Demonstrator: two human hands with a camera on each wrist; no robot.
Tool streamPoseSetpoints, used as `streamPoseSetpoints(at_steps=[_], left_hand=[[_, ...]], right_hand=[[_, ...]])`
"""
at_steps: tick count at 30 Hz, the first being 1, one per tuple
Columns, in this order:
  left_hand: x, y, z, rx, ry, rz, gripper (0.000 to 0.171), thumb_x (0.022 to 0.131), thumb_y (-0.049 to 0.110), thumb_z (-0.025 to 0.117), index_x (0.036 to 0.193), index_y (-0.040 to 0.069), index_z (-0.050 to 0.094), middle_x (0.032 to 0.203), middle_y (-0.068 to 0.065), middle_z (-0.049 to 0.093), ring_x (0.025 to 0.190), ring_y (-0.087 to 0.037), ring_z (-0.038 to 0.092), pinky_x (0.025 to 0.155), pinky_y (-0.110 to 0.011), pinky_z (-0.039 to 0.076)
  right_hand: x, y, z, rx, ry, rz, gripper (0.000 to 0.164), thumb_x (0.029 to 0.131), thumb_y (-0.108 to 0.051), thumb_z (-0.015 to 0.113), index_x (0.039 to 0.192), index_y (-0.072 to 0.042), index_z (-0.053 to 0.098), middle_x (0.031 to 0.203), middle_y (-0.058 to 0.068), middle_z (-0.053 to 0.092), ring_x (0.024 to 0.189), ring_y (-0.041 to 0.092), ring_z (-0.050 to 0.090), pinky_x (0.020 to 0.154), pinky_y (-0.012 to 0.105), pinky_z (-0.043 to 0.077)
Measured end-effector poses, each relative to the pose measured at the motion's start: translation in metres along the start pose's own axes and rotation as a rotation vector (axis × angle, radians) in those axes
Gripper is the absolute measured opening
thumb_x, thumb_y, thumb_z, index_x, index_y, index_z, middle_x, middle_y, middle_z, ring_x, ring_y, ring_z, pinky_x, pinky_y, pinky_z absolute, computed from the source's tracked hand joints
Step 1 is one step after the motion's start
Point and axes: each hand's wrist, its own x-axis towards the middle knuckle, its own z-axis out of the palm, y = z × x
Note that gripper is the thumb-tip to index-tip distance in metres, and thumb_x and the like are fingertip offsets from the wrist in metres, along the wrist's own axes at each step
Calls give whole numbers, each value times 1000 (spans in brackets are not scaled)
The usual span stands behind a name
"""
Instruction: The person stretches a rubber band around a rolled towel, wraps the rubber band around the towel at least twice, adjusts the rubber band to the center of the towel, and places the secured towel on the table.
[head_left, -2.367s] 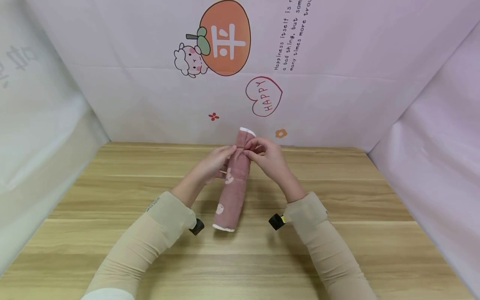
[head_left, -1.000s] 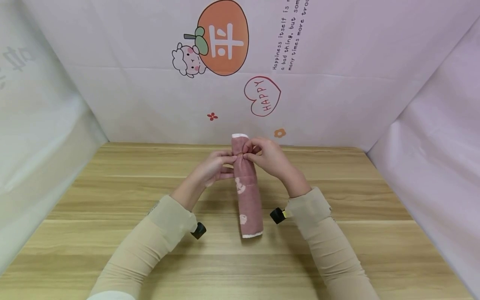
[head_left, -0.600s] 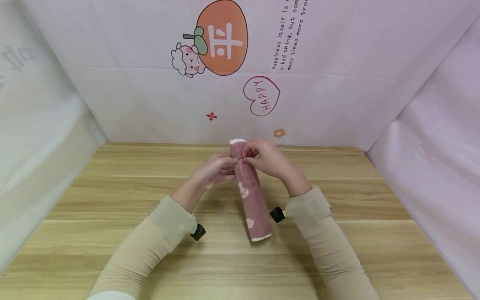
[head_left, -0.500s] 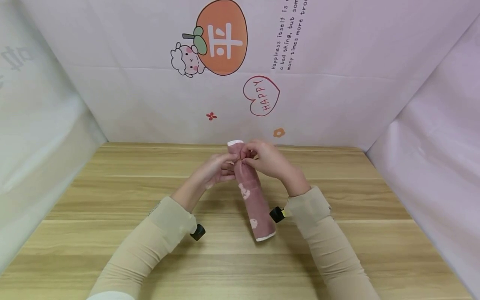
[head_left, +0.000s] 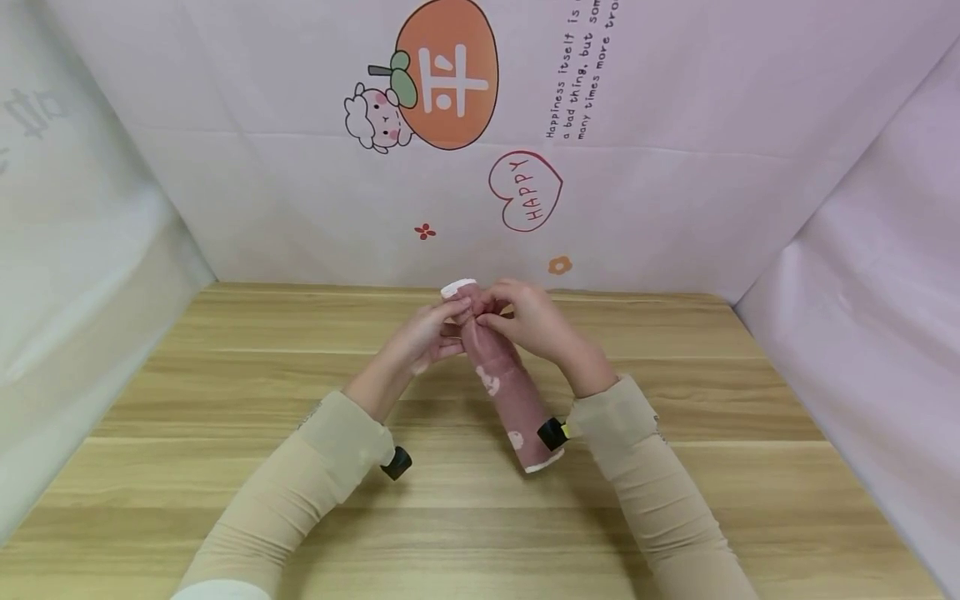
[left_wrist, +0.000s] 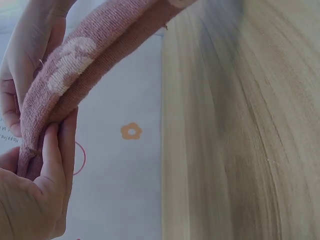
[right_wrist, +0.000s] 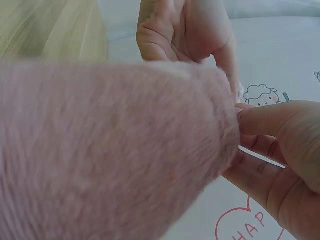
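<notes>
A pink towel (head_left: 504, 392), rolled into a long tube with white patches and white end edges, is held up at a slant above the table. Near its upper end the roll is drawn in to a narrow waist, where a thin cord or band (left_wrist: 33, 150) shows faintly. My left hand (head_left: 426, 337) grips this waist from the left, thumb in front and fingers behind. From the right, my right hand (head_left: 536, 323) pinches the same place with thumb and curled fingers. In the right wrist view the towel's body hides much of the scene.
Below lies a wood-grain table (head_left: 337, 517). Behind it rises a white printed backdrop (head_left: 300, 208), and white cloth sides (head_left: 862, 275) stand left and right. A black wrist camera (head_left: 552, 434) overlaps the towel's lower end.
The towel's lower end has swung from left to right, while its upper end has tipped left. Both hands have stayed at the waist, which has shifted slightly down since the oldest frame.
</notes>
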Motion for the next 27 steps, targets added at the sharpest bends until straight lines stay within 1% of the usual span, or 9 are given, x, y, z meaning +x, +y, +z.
streamPoseSetpoints(at_steps=[3,6,11,16,20,23,25,27], left_hand=[[0,-2,0,-44,-9,9,18,107,21,52,106,5,61,90,-3,62,75,-15,66,69,-24,59],[-2,-2,0,-68,-19,12,17,106,20,51,102,7,61,90,-3,61,72,-15,65,67,-23,58],[-2,-3,-1,-62,-37,11,18,106,22,52,106,7,62,93,-5,62,75,-16,66,69,-23,58],[-1,-4,-4,-45,-28,-1,20,106,22,54,112,5,61,94,-5,62,77,-17,67,72,-25,59],[0,-4,-7,-30,-16,-7,18,105,21,54,112,5,59,92,-4,63,79,-17,67,74,-26,59],[-1,-3,-9,-8,-18,-14,18,105,22,56,112,6,58,95,-4,62,83,-18,66,76,-27,58],[-2,-3,-11,0,-18,-18,18,105,23,56,112,7,59,97,-4,61,86,-19,65,77,-27,58],[-2,-3,-12,2,-18,-18,19,105,23,56,113,6,59,101,-5,60,88,-19,64,78,-26,58]], right_hand=[[0,1,2,4,2,-1,5,94,2,72,97,-1,71,101,10,67,94,24,65,83,36,59],[0,2,3,17,8,-5,5,93,3,73,96,-1,71,100,10,67,93,24,66,83,35,59],[0,2,3,3,6,-25,5,93,3,73,94,-1,70,97,10,67,92,24,65,83,34,60],[-1,2,3,-47,-8,-59,7,92,2,74,94,-4,70,96,8,66,92,22,64,83,34,59],[-3,2,4,3,-1,-43,8,92,2,75,94,-4,70,98,8,66,94,23,65,84,33,59],[-5,3,4,37,11,-32,7,92,2,75,94,-3,70,99,8,65,95,23,65,84,32,59],[-6,3,6,31,27,-51,6,92,1,75,94,-3,70,97,7,64,92,22,64,82,32,59],[-7,2,7,0,43,-86,5,93,0,75,95,-3,72,94,6,63,88,20,62,78,30,58]])
